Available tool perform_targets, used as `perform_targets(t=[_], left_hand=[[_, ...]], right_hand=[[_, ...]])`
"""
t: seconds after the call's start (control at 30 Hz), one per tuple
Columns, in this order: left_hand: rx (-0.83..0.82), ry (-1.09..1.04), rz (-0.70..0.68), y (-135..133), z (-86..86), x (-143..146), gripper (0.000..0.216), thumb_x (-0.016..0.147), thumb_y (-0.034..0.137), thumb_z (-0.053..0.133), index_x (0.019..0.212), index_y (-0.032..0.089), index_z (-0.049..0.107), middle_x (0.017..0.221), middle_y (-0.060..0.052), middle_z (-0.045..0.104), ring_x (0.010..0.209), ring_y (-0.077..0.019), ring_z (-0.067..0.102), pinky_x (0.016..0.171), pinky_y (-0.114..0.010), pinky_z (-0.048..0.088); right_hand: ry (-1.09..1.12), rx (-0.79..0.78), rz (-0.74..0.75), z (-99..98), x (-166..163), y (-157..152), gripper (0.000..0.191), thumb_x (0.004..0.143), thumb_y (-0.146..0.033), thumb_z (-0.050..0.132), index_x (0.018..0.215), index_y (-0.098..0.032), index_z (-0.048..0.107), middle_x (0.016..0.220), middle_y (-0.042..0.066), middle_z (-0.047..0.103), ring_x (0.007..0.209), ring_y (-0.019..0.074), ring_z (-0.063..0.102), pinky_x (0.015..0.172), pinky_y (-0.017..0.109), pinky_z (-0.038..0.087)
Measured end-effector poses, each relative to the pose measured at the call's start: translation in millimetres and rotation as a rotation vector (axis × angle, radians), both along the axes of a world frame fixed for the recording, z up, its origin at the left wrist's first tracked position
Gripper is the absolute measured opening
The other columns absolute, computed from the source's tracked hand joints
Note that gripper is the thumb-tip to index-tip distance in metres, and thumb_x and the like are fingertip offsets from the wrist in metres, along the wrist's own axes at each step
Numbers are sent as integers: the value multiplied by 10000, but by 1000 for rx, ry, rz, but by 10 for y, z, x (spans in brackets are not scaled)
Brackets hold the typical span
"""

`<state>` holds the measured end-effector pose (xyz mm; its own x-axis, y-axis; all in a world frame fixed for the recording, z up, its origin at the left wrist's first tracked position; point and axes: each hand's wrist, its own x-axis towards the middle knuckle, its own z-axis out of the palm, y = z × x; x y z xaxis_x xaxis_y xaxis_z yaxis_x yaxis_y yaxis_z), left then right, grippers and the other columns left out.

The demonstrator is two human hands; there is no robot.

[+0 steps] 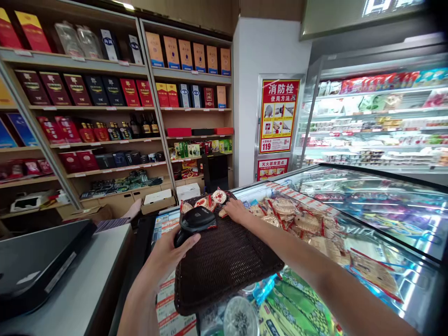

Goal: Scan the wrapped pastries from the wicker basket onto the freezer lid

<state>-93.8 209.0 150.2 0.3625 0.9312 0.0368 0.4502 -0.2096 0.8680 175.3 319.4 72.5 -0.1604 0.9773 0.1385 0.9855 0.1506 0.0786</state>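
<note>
My left hand [175, 249] is closed around the handle of a black barcode scanner [198, 218], its head over the left part of a dark brown wicker basket [227, 261]. The basket lies tilted on top of the goods and glass of a freezer chest. At its far end sit a few round wrapped snacks [219, 196] in clear and red packaging. My right hand [236, 210] reaches across to that end, fingers curled down beside the snacks. A small tan piece shows under the fingers, too hidden to name.
Clear bags of flat tan snacks [308, 224] are piled right of the basket. Green packages [301, 298] and a round clear-lidded tub [241, 317] lie nearest me. A counter with a black device [42, 261] stands left. Shelves of boxed bottles [101, 91] line the back wall.
</note>
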Motion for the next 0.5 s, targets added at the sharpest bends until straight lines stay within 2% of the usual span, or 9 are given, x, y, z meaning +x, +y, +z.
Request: perform_targets(t=[0.1, 0.23, 0.37, 0.5], left_hand=[[6, -7, -14, 24, -34, 3, 546, 715, 697, 644, 896, 182, 631, 686, 23, 534, 611, -148, 455, 551, -242, 335], [29, 17, -30, 47, -55, 4, 532, 729, 685, 644, 925, 191, 629, 682, 33, 512, 618, -150, 458, 561, -245, 346], [15, 5, -16, 19, -14, 30, 539, 712, 691, 652, 895, 185, 621, 682, 31, 523, 613, -142, 447, 542, -238, 327], [11, -5, -15, -32, 9, 61, 558, 698, 693, 657, 921, 181, 644, 659, 30, 538, 596, -138, 445, 535, -236, 325]], right_hand=[[-32, 91, -16, 57, 133, -165, 326, 929, -112, 405, 1072, -161, 694, 1111, 148, 687, 1109, 299, 614, 879, 367, 466], [15, 99, 3, 47, 251, -365, 267, 893, -109, 453, 1029, -158, 678, 1092, 140, 683, 981, 261, 649, 807, 320, 448], [231, 146, 117, 88, 318, -504, 159, 841, -116, 520, 893, -169, 660, 905, 77, 691, 843, 194, 631, 703, 264, 402], [523, 291, 104, 144, 390, -744, 101, 820, -170, 573, 731, -181, 619, 717, 10, 643, 660, 131, 564, 623, 235, 364]])
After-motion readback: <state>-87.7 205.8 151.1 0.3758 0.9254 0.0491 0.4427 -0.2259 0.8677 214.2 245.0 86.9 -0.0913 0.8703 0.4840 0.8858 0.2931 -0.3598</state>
